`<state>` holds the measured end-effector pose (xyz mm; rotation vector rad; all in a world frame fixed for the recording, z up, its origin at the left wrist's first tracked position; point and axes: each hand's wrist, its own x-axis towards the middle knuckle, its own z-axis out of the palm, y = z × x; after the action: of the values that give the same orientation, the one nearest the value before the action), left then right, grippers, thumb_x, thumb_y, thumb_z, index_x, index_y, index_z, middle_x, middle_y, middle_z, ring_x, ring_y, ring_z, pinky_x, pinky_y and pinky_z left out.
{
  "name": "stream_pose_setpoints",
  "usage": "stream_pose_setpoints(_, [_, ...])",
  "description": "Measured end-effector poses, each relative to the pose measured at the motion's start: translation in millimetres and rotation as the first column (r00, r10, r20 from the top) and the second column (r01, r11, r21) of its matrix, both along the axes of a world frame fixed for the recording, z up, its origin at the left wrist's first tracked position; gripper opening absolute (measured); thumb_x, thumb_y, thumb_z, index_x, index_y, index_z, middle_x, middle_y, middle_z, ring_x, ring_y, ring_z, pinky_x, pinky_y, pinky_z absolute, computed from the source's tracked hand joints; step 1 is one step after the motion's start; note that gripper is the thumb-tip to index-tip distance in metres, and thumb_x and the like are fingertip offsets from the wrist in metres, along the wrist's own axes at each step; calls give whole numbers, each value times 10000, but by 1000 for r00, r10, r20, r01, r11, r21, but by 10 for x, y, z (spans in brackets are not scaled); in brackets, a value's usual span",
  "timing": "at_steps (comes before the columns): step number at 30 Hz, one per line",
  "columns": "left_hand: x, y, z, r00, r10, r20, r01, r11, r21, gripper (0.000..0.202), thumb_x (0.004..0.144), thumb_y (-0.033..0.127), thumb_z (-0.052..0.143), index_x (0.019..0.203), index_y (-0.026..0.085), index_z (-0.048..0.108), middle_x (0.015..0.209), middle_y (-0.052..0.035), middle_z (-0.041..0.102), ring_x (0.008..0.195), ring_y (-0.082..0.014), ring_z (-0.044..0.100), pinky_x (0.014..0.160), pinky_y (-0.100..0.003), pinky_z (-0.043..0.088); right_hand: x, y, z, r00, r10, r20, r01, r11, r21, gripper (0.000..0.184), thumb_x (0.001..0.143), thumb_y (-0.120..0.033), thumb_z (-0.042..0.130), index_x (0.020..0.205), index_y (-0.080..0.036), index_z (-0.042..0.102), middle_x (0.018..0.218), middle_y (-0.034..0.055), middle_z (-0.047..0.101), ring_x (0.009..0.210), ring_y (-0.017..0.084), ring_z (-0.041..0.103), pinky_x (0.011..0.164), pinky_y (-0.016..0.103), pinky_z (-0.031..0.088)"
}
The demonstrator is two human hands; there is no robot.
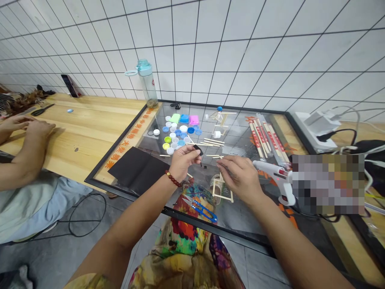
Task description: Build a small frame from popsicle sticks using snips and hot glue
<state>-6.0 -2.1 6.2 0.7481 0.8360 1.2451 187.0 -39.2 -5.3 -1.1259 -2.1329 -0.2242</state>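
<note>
Between the thumb and fingers of my left hand (184, 161) is a small black piece (197, 150), which looks like cut card or foam. My right hand (240, 176) has its thumb and fingertips drawn together; whatever they pinch, if anything, is too small to make out. Just below those fingertips, a frame of thin wooden sticks (223, 197) stands on the glass. A tiny black scrap (205, 167) lies between the hands. Toward my body rest blue-handled thread snips (204, 211). A black sheet (136, 170) lies left of my left hand.
Bottle caps (183, 129) cluster behind my hands, near a stick model (219, 117). Packed sticks (264, 138), a white glue gun (284, 180) and a power strip (319, 130) are on the right. A water bottle (147, 86) stands back left; another person's hands (39, 128) rest farther left.
</note>
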Motion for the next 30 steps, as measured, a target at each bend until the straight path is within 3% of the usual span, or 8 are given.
stream_pose_setpoints(2, [-23,24,1,1000,26,14,-26,1000,-3,326,579,267,828,727,133,571,617,25,590,562,-80,586,549,-212,471,-7,7,-25,999,14,42,-12,998,-56,196,894,-207,520,1036,-224,653,959,58,685,876,191,606,758,334,386])
stream_pose_setpoints(5, [-15,23,-24,999,-29,-19,29,999,-21,337,565,262,837,731,125,578,608,15,602,557,-86,592,554,-217,474,-33,3,-40,998,35,57,-30,996,-82,222,888,-214,530,1075,-222,650,977,65,686,897,201,602,773,341,390])
stream_pose_setpoints(16, [77,-50,-38,979,-191,-74,188,981,-46,435,504,266,878,797,114,594,623,-1,634,551,-117,633,531,-228,504,-29,-10,-29,999,37,-26,-37,999,6,194,874,-183,570,1033,-243,662,939,41,706,882,182,616,807,333,390])
stream_pose_setpoints(30, [88,-46,-81,970,-232,-68,231,972,-34,475,494,282,883,837,97,612,643,-17,657,551,-125,646,527,-225,521,-51,-1,5,997,75,-17,-74,994,85,172,852,-155,603,999,-226,657,921,41,700,839,177,605,796,350,391])
